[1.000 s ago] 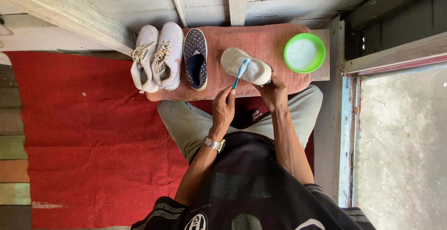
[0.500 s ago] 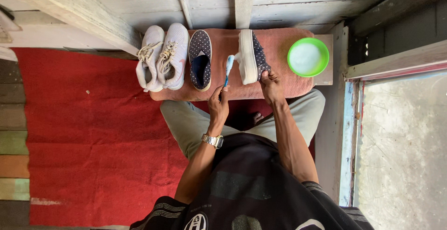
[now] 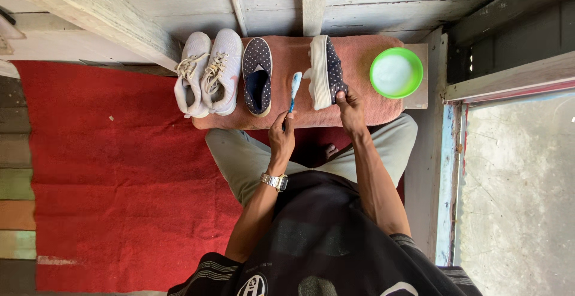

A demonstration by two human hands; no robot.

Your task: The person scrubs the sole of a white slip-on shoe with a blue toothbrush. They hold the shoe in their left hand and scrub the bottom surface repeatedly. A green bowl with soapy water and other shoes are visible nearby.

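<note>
**Shoe turned on edge, brush raised beside it**

A red carpet covers the floor under weathered wooden boards, and a low bench draped in a pinkish cloth stands across the person's knees, so everything on it is within arm's reach.

Nearest, at the bench's near edge, the left hand, a metal watch on its wrist, has its fingers closed around the handle of a blue toothbrush. The brush points away from the body with its head up over the cloth, just beside the sole of the tipped shoe, apparently held ready to meet it.

To its right, the right hand pinches the near end of a dark dotted slip-on shoe with thumb and fingers. The shoe stands on its side near the middle of the bench, its thick white sole turned toward the brush. That grip seems meant to steady it and present the sole.

Its partner, the second dotted shoe, lies flat with the opening up, left of the brush and untouched. Further left, a pair of white sneakers sits at the bench's left end, out of the way.

At the far right corner a green bowl holds a pale, foamy-looking liquid, close to the right hand.
</note>
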